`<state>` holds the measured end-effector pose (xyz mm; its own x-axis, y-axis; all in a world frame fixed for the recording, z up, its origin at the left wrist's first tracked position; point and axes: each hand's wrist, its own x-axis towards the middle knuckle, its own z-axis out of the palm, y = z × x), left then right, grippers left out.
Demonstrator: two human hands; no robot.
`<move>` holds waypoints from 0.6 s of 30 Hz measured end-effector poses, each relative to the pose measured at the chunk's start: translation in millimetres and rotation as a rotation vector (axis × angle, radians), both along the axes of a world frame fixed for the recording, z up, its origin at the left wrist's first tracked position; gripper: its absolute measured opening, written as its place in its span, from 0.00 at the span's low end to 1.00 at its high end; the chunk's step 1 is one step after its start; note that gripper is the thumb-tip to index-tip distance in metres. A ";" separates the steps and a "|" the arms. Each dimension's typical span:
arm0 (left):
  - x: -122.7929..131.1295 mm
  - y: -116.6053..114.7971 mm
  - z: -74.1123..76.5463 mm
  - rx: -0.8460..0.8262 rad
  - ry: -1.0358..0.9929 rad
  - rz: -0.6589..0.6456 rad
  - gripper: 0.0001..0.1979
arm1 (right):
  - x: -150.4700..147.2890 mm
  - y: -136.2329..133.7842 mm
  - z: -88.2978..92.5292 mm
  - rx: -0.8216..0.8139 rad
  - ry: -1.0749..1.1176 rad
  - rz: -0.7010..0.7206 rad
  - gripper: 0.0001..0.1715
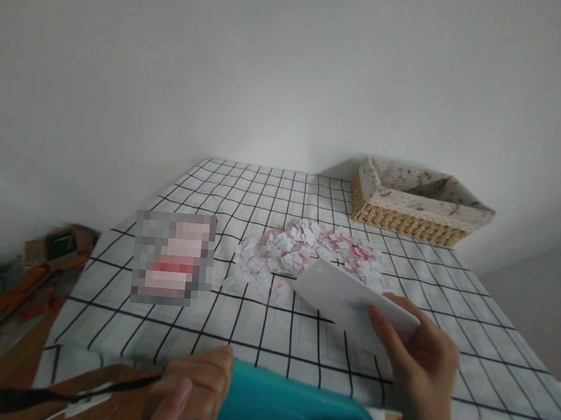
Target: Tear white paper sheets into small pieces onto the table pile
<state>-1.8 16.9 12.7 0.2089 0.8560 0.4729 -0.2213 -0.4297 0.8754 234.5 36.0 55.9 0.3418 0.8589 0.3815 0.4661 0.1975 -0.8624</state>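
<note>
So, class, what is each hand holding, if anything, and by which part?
The right hand holds the white panel by its right end. The left hand appears to grip the teal basin by its rim.

Bare checked cloth (476, 316) lies open to the right of your right hand (419, 353), back to the lined basket (406, 221), which blocks rear right. Paper scraps (300, 245) obstruct you beyond the white card (341, 299). Narrow lane between scraps and pixelated item (174, 260). Teal tub (289, 405) crowds near edge.
</note>
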 end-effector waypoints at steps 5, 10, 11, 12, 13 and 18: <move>4.4 -2.0 1.0 -0.041 -0.041 0.048 0.28 | 1.4 0.8 0.9 0.008 -0.023 0.124 0.08; 7.1 -8.9 0.4 -0.071 -0.112 0.088 0.27 | 3.2 0.8 -0.4 -0.003 -0.018 0.067 0.07; 6.8 -9.6 0.1 -0.076 -0.122 0.087 0.27 | 2.0 0.5 -0.3 0.003 0.010 0.025 0.08; 6.4 -9.7 -0.3 -0.079 -0.124 0.081 0.27 | 0.7 0.4 0.1 0.008 0.031 0.001 0.09; 5.9 -9.4 -0.9 -0.083 -0.121 0.077 0.27 | -0.6 0.4 0.6 0.018 0.044 -0.010 0.10; 4.6 -4.4 -3.1 -0.080 -0.083 0.043 0.28 | 0.5 3.5 1.4 0.026 -0.060 0.154 0.08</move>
<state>2.8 12.5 9.5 0.1338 0.8991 0.4167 -0.2777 -0.3696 0.8867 235.0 39.5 57.4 0.1823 0.8890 0.4202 0.4793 0.2928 -0.8274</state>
